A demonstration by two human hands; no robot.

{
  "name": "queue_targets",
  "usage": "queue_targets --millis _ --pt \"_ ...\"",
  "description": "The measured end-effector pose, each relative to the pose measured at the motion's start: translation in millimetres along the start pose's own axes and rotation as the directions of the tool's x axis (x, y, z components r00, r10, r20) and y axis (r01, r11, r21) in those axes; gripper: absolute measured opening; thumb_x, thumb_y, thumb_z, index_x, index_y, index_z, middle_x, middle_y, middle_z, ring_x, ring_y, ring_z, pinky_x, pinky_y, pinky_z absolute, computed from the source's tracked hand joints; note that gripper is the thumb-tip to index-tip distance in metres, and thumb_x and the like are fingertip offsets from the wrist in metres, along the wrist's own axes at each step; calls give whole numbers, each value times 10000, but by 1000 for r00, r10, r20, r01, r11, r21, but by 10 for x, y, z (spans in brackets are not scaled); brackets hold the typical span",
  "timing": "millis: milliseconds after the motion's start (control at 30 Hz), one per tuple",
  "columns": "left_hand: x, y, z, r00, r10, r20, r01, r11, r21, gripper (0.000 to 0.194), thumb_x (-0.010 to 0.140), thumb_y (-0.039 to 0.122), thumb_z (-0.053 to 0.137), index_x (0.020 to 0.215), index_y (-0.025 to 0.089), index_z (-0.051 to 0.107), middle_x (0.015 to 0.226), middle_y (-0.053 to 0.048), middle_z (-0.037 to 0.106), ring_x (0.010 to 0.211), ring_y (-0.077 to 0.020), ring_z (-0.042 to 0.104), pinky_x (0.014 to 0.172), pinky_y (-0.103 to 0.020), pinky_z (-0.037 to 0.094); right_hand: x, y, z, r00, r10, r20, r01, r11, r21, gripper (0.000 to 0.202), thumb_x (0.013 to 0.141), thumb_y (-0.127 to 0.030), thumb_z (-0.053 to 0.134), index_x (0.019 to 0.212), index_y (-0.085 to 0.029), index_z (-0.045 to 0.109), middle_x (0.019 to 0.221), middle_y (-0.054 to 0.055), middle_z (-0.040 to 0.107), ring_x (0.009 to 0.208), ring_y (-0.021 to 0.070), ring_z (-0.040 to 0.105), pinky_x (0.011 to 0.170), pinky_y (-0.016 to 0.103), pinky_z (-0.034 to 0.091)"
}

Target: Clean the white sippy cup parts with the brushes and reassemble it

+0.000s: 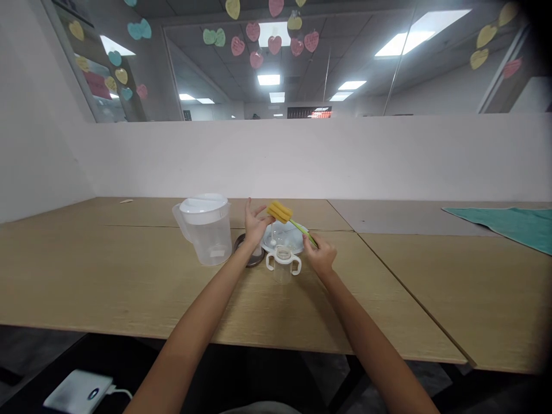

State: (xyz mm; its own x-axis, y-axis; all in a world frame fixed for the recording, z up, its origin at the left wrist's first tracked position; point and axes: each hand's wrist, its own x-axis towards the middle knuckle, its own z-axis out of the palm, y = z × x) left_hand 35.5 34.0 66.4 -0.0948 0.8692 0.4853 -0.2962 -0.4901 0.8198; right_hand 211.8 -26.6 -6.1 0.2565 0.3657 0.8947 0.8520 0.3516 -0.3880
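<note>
To the left of the left grip (255, 226), close by, stands a clear plastic pitcher (211, 238) with a white lid, its handle turned outward, away from that grip. A dark-rimmed round dish (255, 261) lies under the left wrist, which partly hides it. Between the two grips and nearer the body, a clear sippy bottle (283, 273) with a white two-handled collar stands upright; just beyond it sits a pale bowl (297, 244), whose contents are too small to tell. These crowd the space below both grips.

The right grip (319, 254) is closed around the green handle of a sponge bottle brush (279, 211), held in the air above the bowl with its yellow head slanting up toward the left grip. The left grip is spread, its fingertips beside the sponge; whether they touch it cannot be told.

The wood-grain counter (129, 270) runs out to either side of the grips, with seams crossing it to the right. Well to the right of the right grip, a teal cloth (517, 224) lies partly over a grey panel (392, 217). Lower left, below counter height, rests a white power bank (77, 392) with a cable. Beyond the grips rise a white wall (302, 158) and glass (345, 63) dotted with paper hearts.
</note>
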Motion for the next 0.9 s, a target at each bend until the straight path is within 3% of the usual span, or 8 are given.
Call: queue_targets --millis 133,300,433,533,633,733,800,900 --pt "6 -18 -4 999 33 -4 -33 999 -3 1037 596 179 781 1397 343 143 1257 -131 483 689 -120 658 669 -291 558 4 -7 16 998 24 -51 -27 997 -72 331 850 -405 480 848 -169 713 757 79 697 670 154 619 614 230 401" --pt "3 32 9 993 110 -45 -109 994 23 892 599 250 785 1329 300 276 1265 -117 455 671 -97 647 673 -277 550 8 20 13 985 101 -139 -113 990 -80 342 854 -414 478 866 -163 710 750 77 695 632 147 604 579 225 380" --pt "21 156 20 987 134 -83 -131 990 44 545 570 297 786 1015 188 492 976 -25 554 629 -82 622 641 -242 523 3 85 -1 997 -39 -62 34 997 -74 320 845 -384 484 817 -156 707 698 82 678 614 137 582 581 225 376" --pt "30 228 10 989 124 -82 -121 992 43 370 570 301 771 772 162 493 720 39 519 587 -72 577 614 -219 484 8 131 -23 995 -101 6 101 992 -80 315 839 -379 478 809 -162 705 631 76 653 581 135 557 569 234 362" --pt "30 221 -45 988 113 -104 -105 991 82 323 587 306 744 696 164 475 640 46 499 577 -76 547 589 -211 454 23 164 -49 994 -105 40 108 989 -101 330 830 -404 473 788 -170 702 585 68 634 553 136 542 557 243 347" --pt "42 132 -160 979 127 -158 -87 968 233 294 630 296 687 662 181 418 607 61 462 570 -75 530 579 -204 442 29 179 -56 991 -120 57 126 986 -105 332 827 -412 471 748 -177 692 565 60 622 535 130 526 550 245 336" --pt "56 45 -260 971 133 -197 -39 906 422 274 656 271 643 661 194 381 593 77 430 550 -68 506 566 -194 428 25 184 -49 990 -133 50 138 984 -111 323 826 -406 479 742 -176 691 562 58 620 531 127 521 546 244 329" --pt "59 -87 -413 970 130 -207 14 816 579 232 639 213 622 639 194 391 572 81 427 527 -69 464 562 -194 393 15 201 -33 988 -154 28 156 981 -119 301 825 -386 497 746 -171 692 573 56 629 529 125 523 540 241 321"
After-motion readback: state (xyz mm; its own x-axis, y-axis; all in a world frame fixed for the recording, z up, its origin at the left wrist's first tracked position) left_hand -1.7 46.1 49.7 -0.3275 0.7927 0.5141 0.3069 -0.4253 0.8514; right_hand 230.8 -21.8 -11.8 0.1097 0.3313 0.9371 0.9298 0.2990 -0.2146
